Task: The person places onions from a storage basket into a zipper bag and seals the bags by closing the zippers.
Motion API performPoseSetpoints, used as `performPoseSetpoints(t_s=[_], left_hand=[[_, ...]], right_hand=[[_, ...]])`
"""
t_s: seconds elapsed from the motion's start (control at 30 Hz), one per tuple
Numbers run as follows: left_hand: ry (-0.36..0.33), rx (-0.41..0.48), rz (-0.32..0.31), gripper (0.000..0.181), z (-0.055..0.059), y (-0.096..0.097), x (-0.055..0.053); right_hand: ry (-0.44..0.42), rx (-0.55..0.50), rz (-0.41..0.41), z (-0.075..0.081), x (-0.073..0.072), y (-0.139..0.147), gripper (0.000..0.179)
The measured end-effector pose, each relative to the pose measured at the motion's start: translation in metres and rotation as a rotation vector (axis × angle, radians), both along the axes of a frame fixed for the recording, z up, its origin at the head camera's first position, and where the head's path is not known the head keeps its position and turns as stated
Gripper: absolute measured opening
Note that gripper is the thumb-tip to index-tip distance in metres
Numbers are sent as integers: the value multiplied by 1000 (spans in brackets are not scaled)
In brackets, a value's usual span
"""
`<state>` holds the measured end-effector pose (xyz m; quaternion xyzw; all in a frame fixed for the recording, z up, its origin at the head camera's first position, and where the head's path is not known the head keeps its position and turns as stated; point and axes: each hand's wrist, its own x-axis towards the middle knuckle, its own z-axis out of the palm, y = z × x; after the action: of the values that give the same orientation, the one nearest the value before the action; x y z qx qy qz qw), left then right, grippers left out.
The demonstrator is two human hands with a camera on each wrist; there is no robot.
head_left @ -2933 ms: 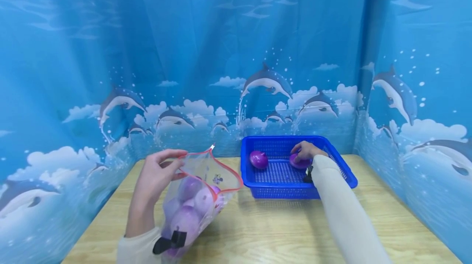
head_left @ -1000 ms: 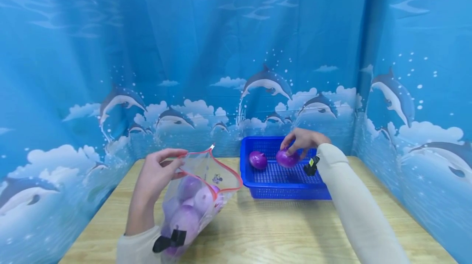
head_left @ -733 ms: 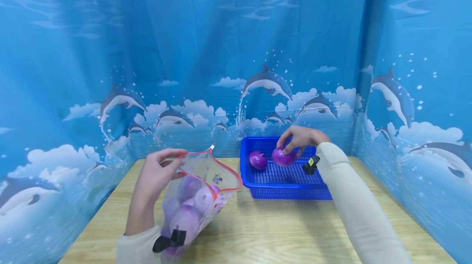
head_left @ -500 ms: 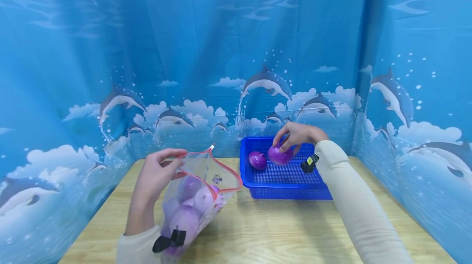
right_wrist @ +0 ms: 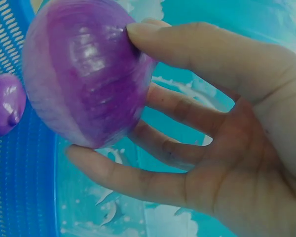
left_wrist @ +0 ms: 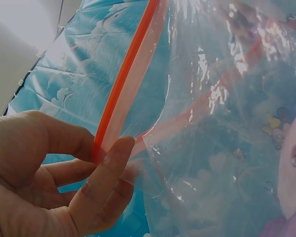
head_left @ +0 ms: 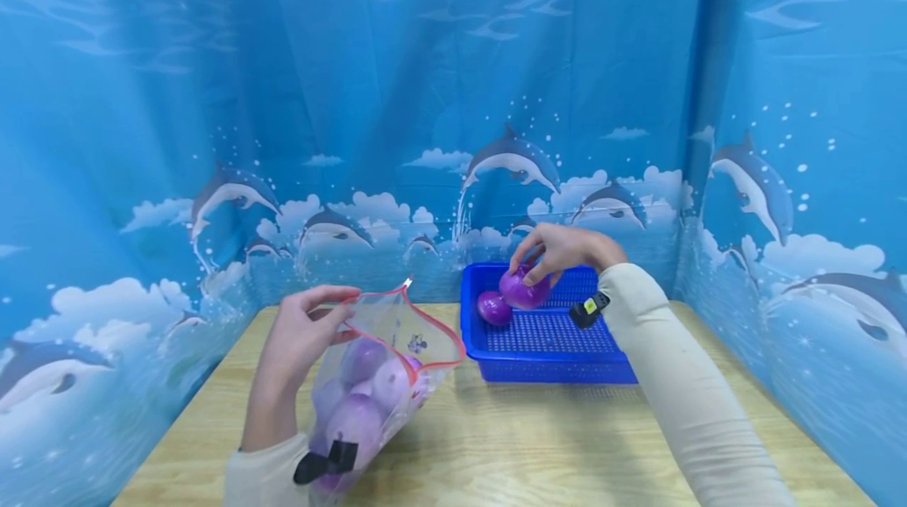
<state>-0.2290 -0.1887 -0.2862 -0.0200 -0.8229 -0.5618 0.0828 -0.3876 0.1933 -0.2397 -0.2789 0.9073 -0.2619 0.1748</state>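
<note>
My left hand pinches the red-edged mouth of a clear zip bag between thumb and fingers. In the left wrist view the red zip strip runs up from those fingertips, and the mouth gapes wide. Several purple onions fill the lower part of the bag. My right hand grips a shiny purple onion over the blue basket. The right wrist view shows thumb and fingers around this onion. Another onion lies at the basket's left end.
The basket stands toward the back of the wooden table, right of the bag. Behind the table and along both sides hangs a blue curtain printed with dolphins. Black wrist mounts sit on the sleeves.
My right hand has lifted the onion from the basket's right part and carried it up and leftward, near the other onion. The left hand and bag stay in place.
</note>
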Motion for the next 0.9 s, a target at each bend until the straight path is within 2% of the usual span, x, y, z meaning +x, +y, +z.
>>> performPoseSetpoints(t_s=[0.47,0.9], left_hand=[[2,-5,3,34,-1,1,1],[6,-16,-2,34,-1,2,2]], right_hand=[[130,-9,168,27,23,-28,25],[277,-9,325,42,47,-64,26]])
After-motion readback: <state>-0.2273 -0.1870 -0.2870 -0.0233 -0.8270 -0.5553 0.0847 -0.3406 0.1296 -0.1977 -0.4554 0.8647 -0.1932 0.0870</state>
